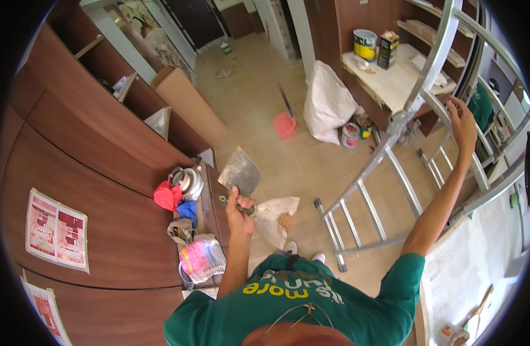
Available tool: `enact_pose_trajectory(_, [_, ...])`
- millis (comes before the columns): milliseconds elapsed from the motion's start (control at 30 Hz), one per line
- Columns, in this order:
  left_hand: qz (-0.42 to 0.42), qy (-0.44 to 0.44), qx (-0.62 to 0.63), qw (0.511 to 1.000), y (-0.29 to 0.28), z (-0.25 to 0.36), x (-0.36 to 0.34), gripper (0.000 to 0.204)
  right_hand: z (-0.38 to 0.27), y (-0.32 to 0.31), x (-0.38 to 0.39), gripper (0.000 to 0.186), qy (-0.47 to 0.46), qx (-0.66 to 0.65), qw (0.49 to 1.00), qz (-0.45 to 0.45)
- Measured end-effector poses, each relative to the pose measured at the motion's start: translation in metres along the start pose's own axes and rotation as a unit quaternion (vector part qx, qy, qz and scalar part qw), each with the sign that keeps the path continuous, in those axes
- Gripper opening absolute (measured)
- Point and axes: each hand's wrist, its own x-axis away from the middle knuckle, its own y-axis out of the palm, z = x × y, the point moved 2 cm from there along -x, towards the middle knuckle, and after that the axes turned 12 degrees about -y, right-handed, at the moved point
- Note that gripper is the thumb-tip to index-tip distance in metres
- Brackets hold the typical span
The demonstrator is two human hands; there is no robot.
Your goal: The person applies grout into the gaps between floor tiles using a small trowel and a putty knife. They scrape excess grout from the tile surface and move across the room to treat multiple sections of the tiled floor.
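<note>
My left hand (239,218) is closed around a wide putty knife (240,172), its grey, smeared blade pointing away from me. A second broad scraper blade (271,214), pale with a brown patch, fans out to the right of the same hand. Its yellow-and-black handle appears to pass through my fist. With my arm stretched out to the right, my right hand (463,122) has its fingers curled at a bar of the aluminium folding ladder (403,181). The palm side of that hand is hidden.
Left of me, a ledge holds cloths, tape rolls and bags (201,256). A tall cardboard piece (187,104) leans on the shelving. Ahead are a red dustpan (284,126), a white sack (328,104) and paint cans (350,135). A bucket (365,45) stands on a desk.
</note>
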Motion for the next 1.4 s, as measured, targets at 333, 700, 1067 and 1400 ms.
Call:
enact_pose_trajectory(333, [0.011, 0.003, 0.058, 0.998, -0.030, 0.025, -0.010, 0.020, -0.009, -0.004, 0.001, 0.039, 0.055, 0.072, 0.996, -0.007])
enact_pose_trajectory(700, [0.009, -0.019, 0.102, 0.995, -0.065, 0.084, -0.095, 0.028, -0.020, 0.011, 0.007, 0.052, 0.117, 0.260, 0.957, -0.046])
enact_pose_trajectory(1067, [0.011, 0.010, 0.099, 0.995, -0.136, 0.221, -0.205, 0.020, -0.160, 0.100, 0.101, 0.033, 0.000, 0.288, 0.920, 0.266])
enact_pose_trajectory(1400, [0.037, 0.015, 0.111, 0.993, -0.161, 0.284, -0.288, 0.025, -0.198, 0.502, 0.584, 0.035, 0.485, -0.157, 0.766, -0.393])
